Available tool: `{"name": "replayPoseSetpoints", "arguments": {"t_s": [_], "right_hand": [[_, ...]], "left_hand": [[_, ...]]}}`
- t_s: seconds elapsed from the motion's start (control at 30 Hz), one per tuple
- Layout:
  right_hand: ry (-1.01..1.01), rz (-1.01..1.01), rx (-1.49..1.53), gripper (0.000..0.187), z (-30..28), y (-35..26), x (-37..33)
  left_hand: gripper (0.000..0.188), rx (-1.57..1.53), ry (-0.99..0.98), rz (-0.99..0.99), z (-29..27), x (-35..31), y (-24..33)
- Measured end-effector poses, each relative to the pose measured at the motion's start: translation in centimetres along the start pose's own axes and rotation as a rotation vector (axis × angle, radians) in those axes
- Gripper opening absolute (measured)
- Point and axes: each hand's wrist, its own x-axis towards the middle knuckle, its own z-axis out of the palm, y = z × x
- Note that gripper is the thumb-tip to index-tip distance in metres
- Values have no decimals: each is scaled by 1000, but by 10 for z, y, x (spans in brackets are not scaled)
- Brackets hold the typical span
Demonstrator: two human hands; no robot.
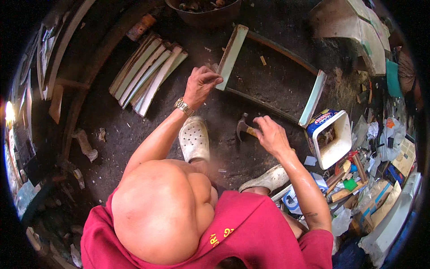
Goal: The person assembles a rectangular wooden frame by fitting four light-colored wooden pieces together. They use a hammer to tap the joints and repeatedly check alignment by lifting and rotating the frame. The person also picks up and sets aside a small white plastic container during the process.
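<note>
My left hand is closed, its thumb and fingers pinched together at the near corner of a rectangular wooden frame. Whatever those fingers pinch is too small to make out. Pale green slats form the frame's two short ends, and darker rails run along its long sides. Lower and to the right, my right hand curls its fingers around the wooden handle of a claw hammer. The hammer's dark head points left, close above the floor or on it. Part of the handle is hidden under the fingers.
Left of the frame lies a pile of painted wooden slats. A white plastic tub tilts beside the frame's right end, with scrap and rubbish heaped behind it. A round basin and a pale boxy object stand farther off.
</note>
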Motion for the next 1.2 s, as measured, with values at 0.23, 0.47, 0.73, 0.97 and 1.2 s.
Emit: {"name": "replayPoseSetpoints", "arguments": {"t_s": [0.23,0.47,0.73,0.97,1.2], "right_hand": [[94,-60,-144,43,49,30,-27],[59,46,139,40,31,19,-29],[305,94,509,37,-9,-35,7],[343,-32,449,40,-20,-58,39],[348,-203,213,53,-10,-63,47]], "left_hand": [[18,-101,6,-65,13,-14,-14],[17,-62,44,18,19,-14,-21],[15,-181,265,104,38,-24,-20],[19,-178,214,110,34,-27,-20],[20,-183,216,89,36,-29,-22]]}}
